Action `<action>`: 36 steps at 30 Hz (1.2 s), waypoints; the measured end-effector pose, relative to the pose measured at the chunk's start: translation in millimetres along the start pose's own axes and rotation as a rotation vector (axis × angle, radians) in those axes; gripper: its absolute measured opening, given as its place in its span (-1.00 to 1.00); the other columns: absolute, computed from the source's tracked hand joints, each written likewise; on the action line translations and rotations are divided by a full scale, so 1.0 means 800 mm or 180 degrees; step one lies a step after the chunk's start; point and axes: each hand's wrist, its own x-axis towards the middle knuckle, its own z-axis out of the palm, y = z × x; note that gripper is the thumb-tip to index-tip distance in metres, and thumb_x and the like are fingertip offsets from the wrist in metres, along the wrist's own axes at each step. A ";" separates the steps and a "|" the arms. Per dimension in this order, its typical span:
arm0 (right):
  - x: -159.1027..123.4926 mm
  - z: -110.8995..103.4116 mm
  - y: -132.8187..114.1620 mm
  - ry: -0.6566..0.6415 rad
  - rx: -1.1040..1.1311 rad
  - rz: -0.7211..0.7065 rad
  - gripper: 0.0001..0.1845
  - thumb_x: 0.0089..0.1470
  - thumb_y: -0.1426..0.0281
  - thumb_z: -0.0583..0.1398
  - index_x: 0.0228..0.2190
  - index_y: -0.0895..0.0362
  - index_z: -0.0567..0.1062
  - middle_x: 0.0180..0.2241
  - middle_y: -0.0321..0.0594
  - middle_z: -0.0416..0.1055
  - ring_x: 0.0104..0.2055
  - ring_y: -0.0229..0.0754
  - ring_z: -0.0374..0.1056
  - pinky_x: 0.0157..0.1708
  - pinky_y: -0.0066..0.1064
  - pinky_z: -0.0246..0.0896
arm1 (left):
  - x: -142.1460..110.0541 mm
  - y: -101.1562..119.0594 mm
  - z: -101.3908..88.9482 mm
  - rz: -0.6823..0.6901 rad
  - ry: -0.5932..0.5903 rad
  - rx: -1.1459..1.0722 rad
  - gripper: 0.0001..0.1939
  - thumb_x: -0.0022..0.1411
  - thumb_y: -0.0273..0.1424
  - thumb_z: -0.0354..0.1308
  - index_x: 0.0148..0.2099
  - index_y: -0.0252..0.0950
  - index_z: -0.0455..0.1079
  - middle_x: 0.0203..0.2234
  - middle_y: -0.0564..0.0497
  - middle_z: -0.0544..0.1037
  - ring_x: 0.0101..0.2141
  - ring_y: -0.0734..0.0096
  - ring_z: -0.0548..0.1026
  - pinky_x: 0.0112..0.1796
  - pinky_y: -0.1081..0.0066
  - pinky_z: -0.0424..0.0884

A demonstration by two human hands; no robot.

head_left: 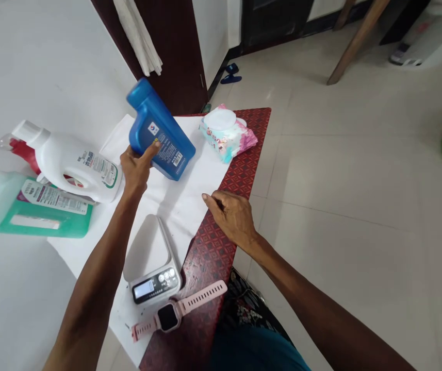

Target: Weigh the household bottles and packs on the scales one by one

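Note:
My left hand (137,167) is wrapped round the lower side of a blue plastic bottle (162,134) with a capped top and a printed label with a barcode. The bottle leans to the left over the white paper; whether its base touches the paper I cannot tell. My right hand (231,214) is curled into a loose fist by the table's right edge, thumb pointing left, with nothing visible in it. Below the bottle lies a white digital kitchen scale (149,250) with a lit display and a bare platform. In front of it rests a pink-strapped smartwatch (167,316).
Along the wall stand a white detergent jug (77,162), a green liquid jug (50,208) and a red-and-clear bottle (31,157). A wet-wipes pack (226,131) sits at the far corner of the red patterned table (205,257). Slippers (231,74) lie on the floor.

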 end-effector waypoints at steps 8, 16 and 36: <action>-0.001 0.004 0.003 0.0028 -0.0059 -0.0105 -0.40 0.39 0.00 0.07 -0.60 0.00 0.09 -0.65 -0.35 0.09 -0.55 -0.23 0.07 -0.41 -0.28 -0.10 | -0.134 0.066 -0.170 0.0564 0.0549 0.0039 -0.68 -0.06 -0.29 0.62 -0.29 -0.29 0.63 -0.30 -0.02 0.69 -0.21 0.23 0.65 -0.02 0.17 0.64; -0.003 0.009 0.003 0.0030 -0.0248 -0.0109 -0.40 0.35 -0.01 0.08 -0.63 0.00 0.13 -0.67 -0.37 0.05 -0.58 -0.23 0.03 -0.41 -0.28 -0.10 | -0.233 0.069 -0.246 0.0138 0.0696 0.0752 -0.70 -0.05 -0.26 0.62 -0.28 -0.25 0.68 -0.39 0.00 0.69 -0.39 0.25 0.58 -0.33 0.26 0.58; -0.005 0.005 0.001 -0.0016 -0.0365 -0.0109 -0.38 0.38 -0.05 0.08 -0.63 -0.01 0.19 -0.70 -0.37 0.05 -0.57 -0.21 0.09 -0.43 -0.26 -0.06 | -0.258 0.045 -0.238 -0.0464 0.0312 0.1057 -0.46 -0.19 -0.11 0.66 -0.20 -0.25 0.62 -0.36 0.00 0.66 -0.34 0.20 0.61 -0.35 0.29 0.61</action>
